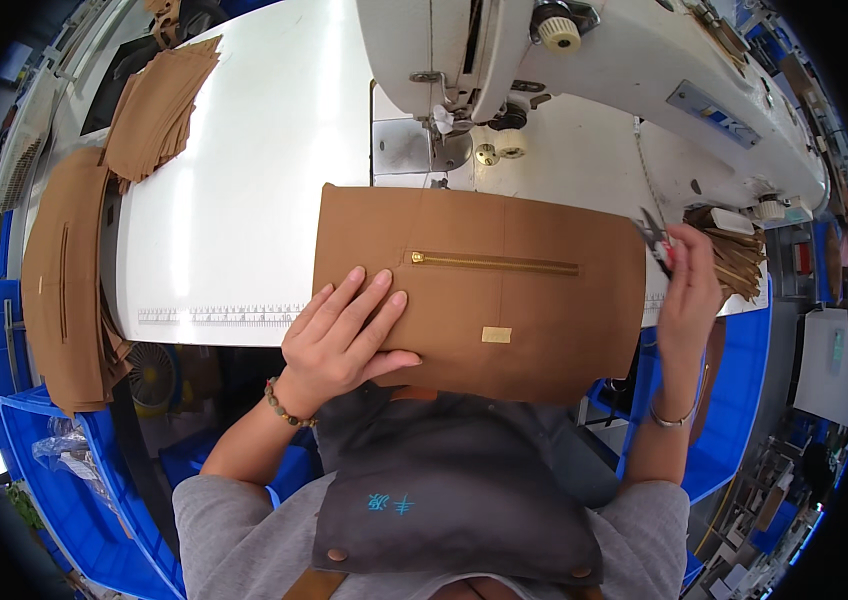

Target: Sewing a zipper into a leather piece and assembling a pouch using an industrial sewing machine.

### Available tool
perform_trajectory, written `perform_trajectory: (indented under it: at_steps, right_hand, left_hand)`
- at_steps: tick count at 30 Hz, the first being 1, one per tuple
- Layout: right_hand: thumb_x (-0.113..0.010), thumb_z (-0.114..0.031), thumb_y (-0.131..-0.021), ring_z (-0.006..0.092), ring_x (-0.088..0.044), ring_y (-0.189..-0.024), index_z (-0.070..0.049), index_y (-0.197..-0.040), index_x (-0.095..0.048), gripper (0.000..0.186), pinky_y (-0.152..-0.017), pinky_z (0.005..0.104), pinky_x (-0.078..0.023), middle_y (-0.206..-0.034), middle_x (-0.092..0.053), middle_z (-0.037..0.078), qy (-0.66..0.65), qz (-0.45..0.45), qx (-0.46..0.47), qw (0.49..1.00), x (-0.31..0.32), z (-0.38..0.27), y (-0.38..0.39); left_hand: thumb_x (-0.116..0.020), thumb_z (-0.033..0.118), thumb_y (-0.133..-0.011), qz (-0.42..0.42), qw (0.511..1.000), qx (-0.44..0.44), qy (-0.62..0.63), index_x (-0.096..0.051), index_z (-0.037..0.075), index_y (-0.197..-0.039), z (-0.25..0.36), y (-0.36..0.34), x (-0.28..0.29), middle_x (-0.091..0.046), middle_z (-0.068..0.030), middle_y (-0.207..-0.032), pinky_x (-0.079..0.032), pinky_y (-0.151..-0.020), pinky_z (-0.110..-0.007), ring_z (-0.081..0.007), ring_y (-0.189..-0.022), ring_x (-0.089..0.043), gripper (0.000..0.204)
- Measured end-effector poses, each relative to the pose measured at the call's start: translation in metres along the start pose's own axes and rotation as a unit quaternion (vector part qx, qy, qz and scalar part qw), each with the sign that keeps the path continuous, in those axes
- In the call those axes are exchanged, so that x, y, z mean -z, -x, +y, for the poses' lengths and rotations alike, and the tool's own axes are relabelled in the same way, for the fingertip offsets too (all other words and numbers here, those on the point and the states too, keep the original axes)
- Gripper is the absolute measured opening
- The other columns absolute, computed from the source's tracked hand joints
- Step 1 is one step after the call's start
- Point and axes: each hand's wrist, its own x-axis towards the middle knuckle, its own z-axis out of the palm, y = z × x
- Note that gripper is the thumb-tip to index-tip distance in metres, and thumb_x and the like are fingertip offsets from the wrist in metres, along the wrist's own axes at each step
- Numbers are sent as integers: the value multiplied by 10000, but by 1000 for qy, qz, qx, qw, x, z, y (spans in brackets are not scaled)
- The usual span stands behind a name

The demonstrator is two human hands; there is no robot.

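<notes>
A brown fabric panel [444,320] with a gold zipper [494,264] and a small yellowish label [496,335] lies in front of me, its lower part hanging over the table's near edge. My left hand [344,335] rests flat on the panel's left side, fingers spread. Beyond the panel's right edge, my right hand [689,285] is closed around a pair of thread snips [658,243] with dark blades and a red part; the blades point up and away. Just past the panel's far edge is the sewing machine's needle area [441,125].
The white sewing machine [644,70] spans the far right. Stacks of brown pieces lie at the far left [162,110], the left edge [66,280] and the right [729,255]. A ruler strip [214,315] runs along the table's near edge. Blue bins [84,490] stand below.
</notes>
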Motion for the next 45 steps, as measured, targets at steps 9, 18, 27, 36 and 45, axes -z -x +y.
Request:
perform_trajectory:
  at_steps: [9, 18, 27, 36, 45]
  right_hand:
    - [-683, -226, -953, 234, -662, -803, -104, -1066, -597, 188, -648, 381, -562, -915, -581, 58, 79, -161, 331, 926, -106, -88, -32]
    - [-660, -256, -971, 218, -681, -763, -100, -1004, -578, 179, -588, 376, -558, -873, -620, 34, 47, -150, 400, 903, -116, -87, -49]
    - [-690, -252, -947, 265, -703, -821, -95, -999, -594, 191, -626, 410, -562, -946, -687, 46, 51, -200, 409, 889, -127, -82, -75]
    - [-706, -234, -936, 287, -661, -999, -91, -1197, -712, 297, -833, 425, -543, -1087, -681, 60, 243, -80, 189, 948, 5, 44, -50]
    - [-756, -370, -906, 346, -647, -1025, -54, -983, -649, 342, -832, 453, -521, -1042, -677, 116, 24, -112, 230, 966, -72, -4, -47]
  left_hand:
    - [-653, 691, -897, 19, 1000, -5, -15, -780, 174, -1235, 0, 1, -2, -765, -56, -1252, -585, -921, -360, -273, -1184, -720, 631]
    - [-637, 700, -908, 20, 1000, -2, -10, -776, 178, -1244, -1, 3, -2, -760, -50, -1268, -571, -942, -343, -255, -1189, -719, 636]
    - [-617, 719, -912, 21, 1000, -10, -20, -787, 180, -1224, 0, 2, -2, -775, -56, -1230, -581, -905, -340, -267, -1180, -725, 644]
    - [-597, 699, -931, 3, 999, -32, -16, -787, 140, -1218, -1, 2, -3, -775, -104, -1215, -587, -917, -384, -304, -1170, -724, 656]
    - [-641, 663, -938, 12, 999, -40, -35, -787, 118, -1211, 0, 2, -6, -769, -106, -1237, -593, -909, -381, -312, -1169, -725, 627]
